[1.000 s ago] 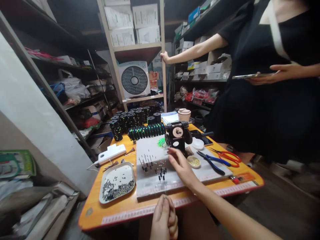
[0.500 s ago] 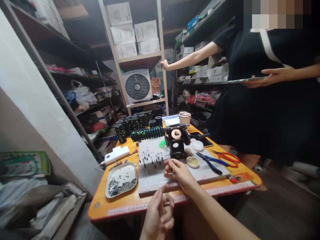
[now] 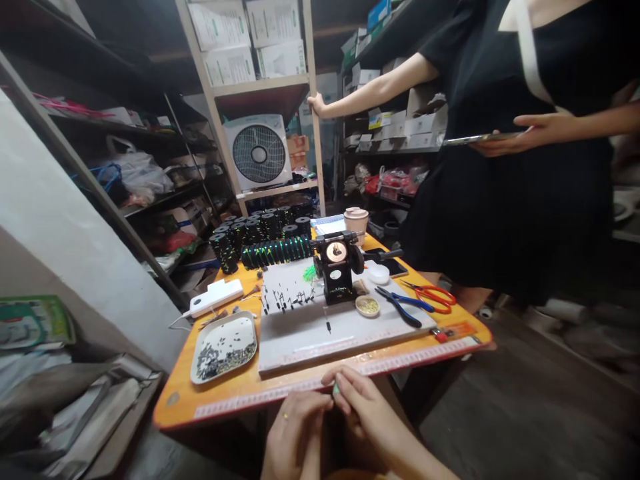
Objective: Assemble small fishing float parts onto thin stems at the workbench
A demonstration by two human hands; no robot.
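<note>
Just in front of the table edge, my right hand [image 3: 364, 405] pinches a small green piece [image 3: 335, 389] between thumb and fingers. My left hand [image 3: 298, 427] is closed right beside it, fingertips meeting the right ones; what it grips, if anything, is hidden. Beyond them lies a grey-white board [image 3: 300, 350]. Thin dark pieces [image 3: 285, 300] stand in it in a group, and a single dark piece [image 3: 329, 327] is nearer to me. A black machine [image 3: 337, 267] with a copper-coloured disc carries a roll of black and green strands [image 3: 277, 251].
On the left are a white tray [image 3: 200, 333] of small dark bits and a white power strip [image 3: 216, 297]. To the right are a dish of gold bits [image 3: 367, 306], blue-handled pliers [image 3: 400, 303], red-handled scissors [image 3: 434, 297] and a cup [image 3: 356, 223]. Another person [image 3: 500, 200] stands behind.
My right hand has drawn back from the board to meet my left hand. A single dark piece now shows on the front of the board. The view has shifted slightly.
</note>
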